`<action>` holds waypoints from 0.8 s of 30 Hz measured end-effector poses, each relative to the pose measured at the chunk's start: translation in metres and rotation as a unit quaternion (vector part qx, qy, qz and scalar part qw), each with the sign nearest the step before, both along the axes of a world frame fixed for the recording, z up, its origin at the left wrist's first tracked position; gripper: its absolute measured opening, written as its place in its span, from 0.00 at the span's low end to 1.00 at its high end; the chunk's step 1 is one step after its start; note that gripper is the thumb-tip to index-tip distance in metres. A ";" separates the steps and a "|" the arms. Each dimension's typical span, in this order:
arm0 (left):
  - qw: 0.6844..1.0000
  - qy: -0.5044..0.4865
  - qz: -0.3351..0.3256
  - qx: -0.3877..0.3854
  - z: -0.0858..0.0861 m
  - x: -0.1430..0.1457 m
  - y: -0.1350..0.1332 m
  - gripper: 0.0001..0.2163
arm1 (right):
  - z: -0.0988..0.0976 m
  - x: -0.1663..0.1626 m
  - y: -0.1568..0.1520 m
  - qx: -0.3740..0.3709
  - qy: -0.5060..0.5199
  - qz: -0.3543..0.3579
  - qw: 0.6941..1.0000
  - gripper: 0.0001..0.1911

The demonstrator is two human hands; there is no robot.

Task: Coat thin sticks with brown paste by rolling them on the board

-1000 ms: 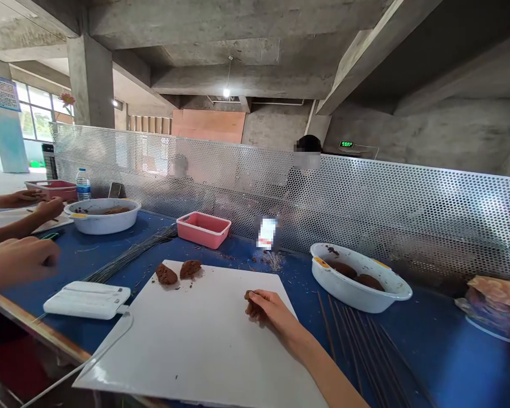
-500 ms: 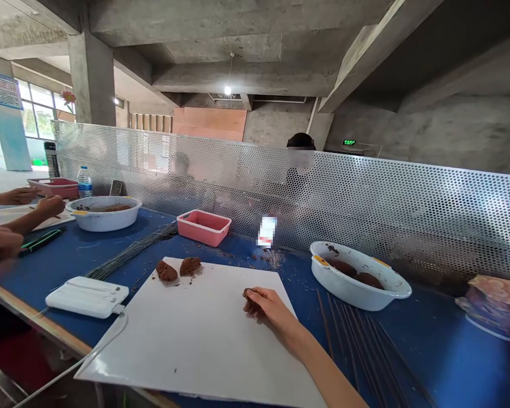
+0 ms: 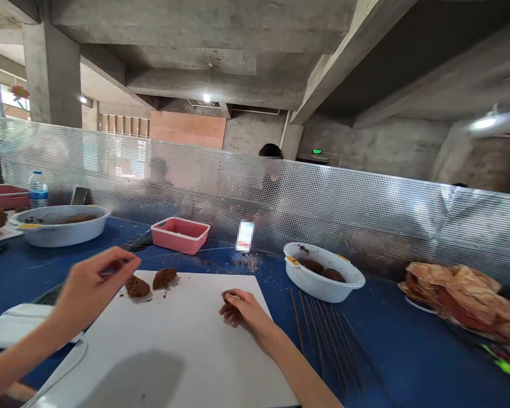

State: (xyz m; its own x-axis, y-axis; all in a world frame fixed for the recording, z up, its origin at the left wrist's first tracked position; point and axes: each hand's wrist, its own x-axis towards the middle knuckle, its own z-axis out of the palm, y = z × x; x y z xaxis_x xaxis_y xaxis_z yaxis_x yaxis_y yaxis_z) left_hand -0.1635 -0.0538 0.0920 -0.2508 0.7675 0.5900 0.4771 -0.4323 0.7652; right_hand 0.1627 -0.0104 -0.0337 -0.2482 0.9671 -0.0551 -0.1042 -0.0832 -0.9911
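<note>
My left hand (image 3: 96, 280) is raised over the left edge of a white board, its thumb and fingers pinched together. What they hold, if anything, I cannot make out. A thin pale line shows in front of the pink basket, but whether it reaches this hand is unclear. My right hand (image 3: 244, 314) rests above the right side of the white board (image 3: 187, 334), closed on a small brown clay-like lump (image 3: 225, 296) that its fingers partly hide. Two larger brown clay-like lumps (image 3: 165, 278) lie at the board's far left corner, just beyond my left hand.
A white basin (image 3: 323, 289) with brown lumps stands right of the board, dark thin sticks (image 3: 323, 334) in front of it. The pink basket (image 3: 181, 241), another white basin (image 3: 63, 235) and a white power bank (image 3: 8, 328) are leftward. A perforated metal screen (image 3: 365, 209) runs behind.
My left hand has come into view from the left, over the board's edge. The view has turned to the right. My right hand keeps its hold on the brown lump.
</note>
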 end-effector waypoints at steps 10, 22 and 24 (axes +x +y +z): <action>0.962 -0.063 -0.234 -0.124 -0.086 0.148 0.099 0.16 | 0.008 0.010 0.001 -0.010 0.059 -0.029 0.998 0.33; 0.907 0.059 -0.364 -0.202 -0.105 0.148 0.088 0.07 | 0.002 0.011 0.005 -0.001 0.074 -0.040 0.996 0.34; 0.894 0.074 -0.389 -0.210 -0.109 0.148 0.089 0.06 | 0.001 0.010 0.007 0.004 0.060 -0.039 0.997 0.33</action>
State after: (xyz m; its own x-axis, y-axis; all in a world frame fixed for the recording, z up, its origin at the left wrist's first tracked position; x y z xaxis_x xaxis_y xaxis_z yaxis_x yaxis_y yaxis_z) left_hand -0.0156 0.0354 -0.0169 0.5118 0.8374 0.1920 0.2673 -0.3676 0.8907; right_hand 0.1728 -0.0039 -0.0331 -0.1770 0.9840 -0.0227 -0.2278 -0.0634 -0.9716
